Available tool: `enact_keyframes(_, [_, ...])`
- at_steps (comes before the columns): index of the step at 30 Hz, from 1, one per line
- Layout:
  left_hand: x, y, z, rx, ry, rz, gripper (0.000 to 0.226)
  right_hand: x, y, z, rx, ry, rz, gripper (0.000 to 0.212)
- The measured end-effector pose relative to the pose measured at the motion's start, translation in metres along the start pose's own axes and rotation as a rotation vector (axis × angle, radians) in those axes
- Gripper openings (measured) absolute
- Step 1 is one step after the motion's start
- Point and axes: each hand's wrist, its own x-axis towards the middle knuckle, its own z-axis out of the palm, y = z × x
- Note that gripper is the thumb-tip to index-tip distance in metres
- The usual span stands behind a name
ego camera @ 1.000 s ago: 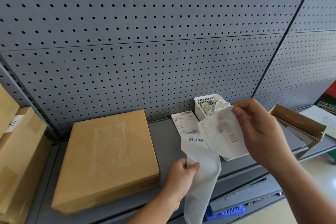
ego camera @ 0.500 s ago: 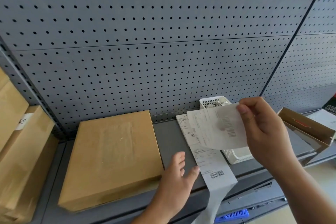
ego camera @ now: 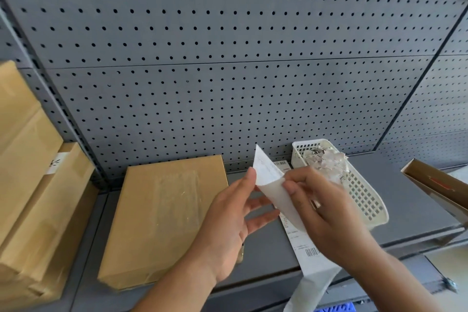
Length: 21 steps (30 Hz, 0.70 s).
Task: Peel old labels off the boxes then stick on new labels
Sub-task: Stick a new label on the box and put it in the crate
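Right of the box [ego camera: 164, 215], the label [ego camera: 266, 171] is pinched by the right grip [ego camera: 329, 215] and touched by the spread-apart left grip [ego camera: 228, 223].

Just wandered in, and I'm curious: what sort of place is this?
Likely a stockroom or packing area: a grey pegboard wall over a metal shelf, brown cardboard boxes, and a strip of barcode labels beside a basket of paper scraps.

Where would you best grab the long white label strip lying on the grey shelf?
I'd pinch the long white label strip by its tail, coming from the front: that end hangs off the grey shelf edge, while the rest lies flat.
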Motion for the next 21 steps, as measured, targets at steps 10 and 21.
enact_keyframes(10, [-0.009, 0.014, -0.027, 0.015, 0.155, -0.003, 0.029, 0.001, -0.007, 0.032, 0.045, -0.253, 0.014, 0.042])
enact_keyframes(21, [-0.022, 0.031, -0.064, -0.032, 0.329, -0.004, 0.025, 0.019, -0.015, 0.064, 0.277, -0.094, 0.249, 0.011])
